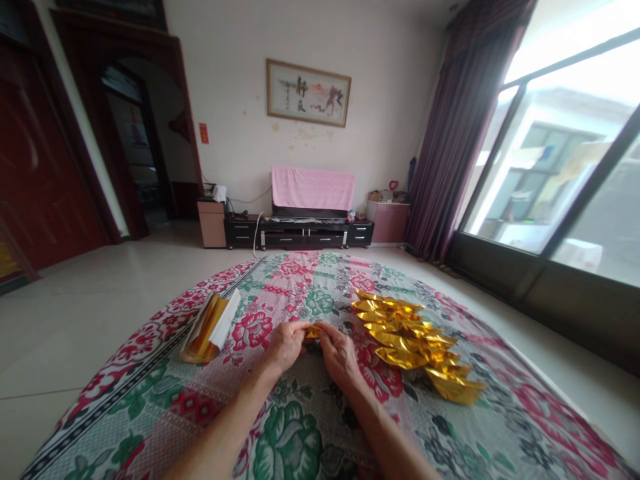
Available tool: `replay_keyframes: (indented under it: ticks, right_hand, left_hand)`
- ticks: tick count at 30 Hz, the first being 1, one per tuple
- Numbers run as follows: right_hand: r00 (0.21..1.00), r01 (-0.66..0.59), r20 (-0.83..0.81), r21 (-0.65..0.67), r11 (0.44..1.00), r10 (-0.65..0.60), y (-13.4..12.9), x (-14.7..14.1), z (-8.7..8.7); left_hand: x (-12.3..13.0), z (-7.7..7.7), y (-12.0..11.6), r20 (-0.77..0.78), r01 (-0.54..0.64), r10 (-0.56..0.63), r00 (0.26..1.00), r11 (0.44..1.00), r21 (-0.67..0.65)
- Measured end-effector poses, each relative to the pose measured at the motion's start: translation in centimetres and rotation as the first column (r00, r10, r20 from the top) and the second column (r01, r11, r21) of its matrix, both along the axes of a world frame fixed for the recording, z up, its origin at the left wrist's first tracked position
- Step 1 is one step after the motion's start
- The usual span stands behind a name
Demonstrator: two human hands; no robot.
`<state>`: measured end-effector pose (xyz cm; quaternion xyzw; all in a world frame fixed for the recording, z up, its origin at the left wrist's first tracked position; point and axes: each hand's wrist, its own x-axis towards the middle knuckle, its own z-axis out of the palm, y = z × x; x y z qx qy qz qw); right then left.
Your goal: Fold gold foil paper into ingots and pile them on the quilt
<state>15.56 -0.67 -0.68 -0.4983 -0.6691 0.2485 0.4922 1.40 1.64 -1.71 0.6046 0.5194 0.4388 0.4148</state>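
Between my hands, just above the flowered cloth, is a small piece of gold foil paper (313, 332), mostly hidden by the fingers. My left hand (286, 345) is closed on its left end. The right end is pinched by my right hand (339, 348). To the right lie several folded gold paper ingots (400, 327), shiny and boat-shaped, overlapping in rows. A stack of gold foil sheets (209, 327) with white backing, curled in an open clear wrapper, rests on the left.
A patterned cloth (290, 427) with red and green flowers covers the round surface under my hands. Farther off, a low black TV cabinet (305, 235) stands against the wall, with a pink towel (313, 188) over the screen. Large windows (560, 160) are on the right.
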Motion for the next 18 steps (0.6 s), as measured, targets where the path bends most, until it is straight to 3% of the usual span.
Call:
replay_keyframes:
  ticks: [6, 18]
  right_hand:
    - [1.000, 0.025, 0.004, 0.020, 0.999, -0.025, 0.24, 0.07, -0.27]
    - [0.995, 0.012, 0.100, 0.014, 1.000, -0.013, 0.10, 0.08, -0.20]
  left_hand:
    - [0.41, 0.57, -0.30, 0.024, -0.017, 0.017, 1.000, 1.000, -0.006]
    - [0.34, 0.14, -0.21, 0.094, 0.017, -0.011, 0.996, 0.998, -0.058]
